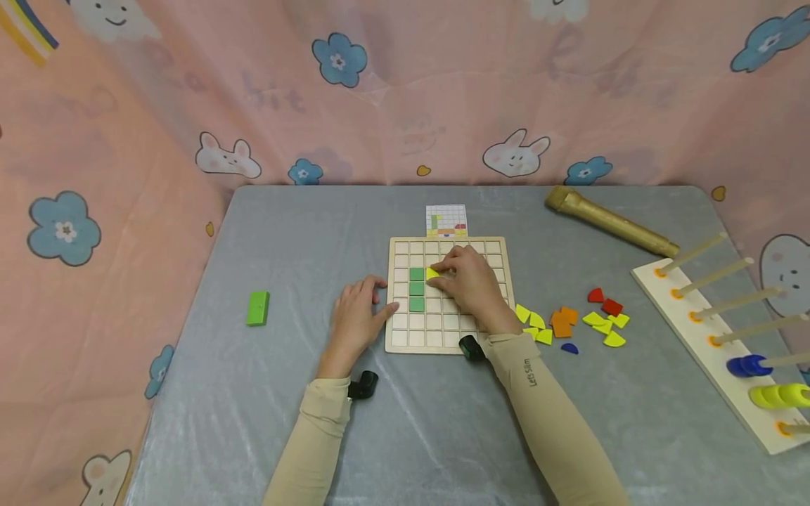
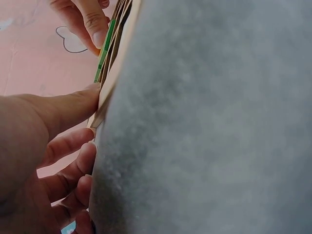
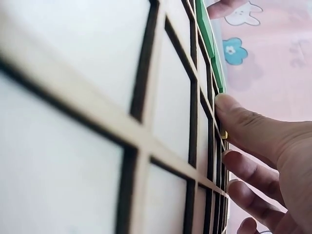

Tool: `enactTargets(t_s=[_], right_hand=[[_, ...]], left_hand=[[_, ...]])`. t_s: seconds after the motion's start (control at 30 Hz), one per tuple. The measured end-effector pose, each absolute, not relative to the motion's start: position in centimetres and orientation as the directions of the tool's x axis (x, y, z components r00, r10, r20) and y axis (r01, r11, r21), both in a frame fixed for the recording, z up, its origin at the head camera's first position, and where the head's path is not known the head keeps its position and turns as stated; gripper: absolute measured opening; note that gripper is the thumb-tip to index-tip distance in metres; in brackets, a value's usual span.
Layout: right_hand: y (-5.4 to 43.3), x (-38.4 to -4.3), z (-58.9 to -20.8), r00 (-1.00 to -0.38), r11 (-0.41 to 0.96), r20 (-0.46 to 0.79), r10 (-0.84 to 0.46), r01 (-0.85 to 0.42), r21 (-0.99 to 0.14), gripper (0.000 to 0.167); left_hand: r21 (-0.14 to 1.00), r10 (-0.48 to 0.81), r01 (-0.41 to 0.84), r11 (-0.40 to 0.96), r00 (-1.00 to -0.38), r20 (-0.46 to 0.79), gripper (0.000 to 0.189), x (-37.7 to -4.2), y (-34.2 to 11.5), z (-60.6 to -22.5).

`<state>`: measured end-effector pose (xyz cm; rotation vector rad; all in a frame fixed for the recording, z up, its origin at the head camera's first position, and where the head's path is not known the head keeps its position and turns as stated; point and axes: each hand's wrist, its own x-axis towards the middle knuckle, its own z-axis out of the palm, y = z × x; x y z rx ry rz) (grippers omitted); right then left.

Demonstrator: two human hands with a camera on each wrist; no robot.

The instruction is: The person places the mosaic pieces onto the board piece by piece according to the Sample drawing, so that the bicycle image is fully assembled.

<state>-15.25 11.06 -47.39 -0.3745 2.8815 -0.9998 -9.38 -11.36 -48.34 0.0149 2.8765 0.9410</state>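
A square wooden grid board (image 1: 468,341) lies on the table, with three green squares (image 1: 416,289) in a column in its cells. My right hand (image 1: 471,281) is over the board and pinches a yellow piece (image 1: 432,273) between thumb and fingers, in the cell right of the top green square. In the right wrist view the thumb (image 3: 243,122) hides most of that piece. My left hand (image 1: 357,316) holds the board's left edge; in the left wrist view its thumb (image 2: 73,107) lies on the rim and the index fingertip touches the side.
Right of the board lie yellow pieces (image 1: 536,320), orange pieces (image 1: 561,325), red pieces (image 1: 612,306) and a blue half-round (image 1: 569,348). A pattern card (image 1: 446,219) sits behind it. Farther out are a green block (image 1: 258,309), a gold microphone-shaped object (image 1: 610,221) and a peg rack (image 1: 690,330).
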Motion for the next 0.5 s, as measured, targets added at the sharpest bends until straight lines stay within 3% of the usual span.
enactTargets(t_s=[0.5], right_hand=[[13.1, -14.2, -47.0, -0.961, 0.745, 0.037, -0.274, -0.236, -0.624, 0.036]], left_hand=[[0.589, 0.043, -0.026, 0.808, -0.994, -0.103, 0.043, -9.2, -11.2, -48.0]])
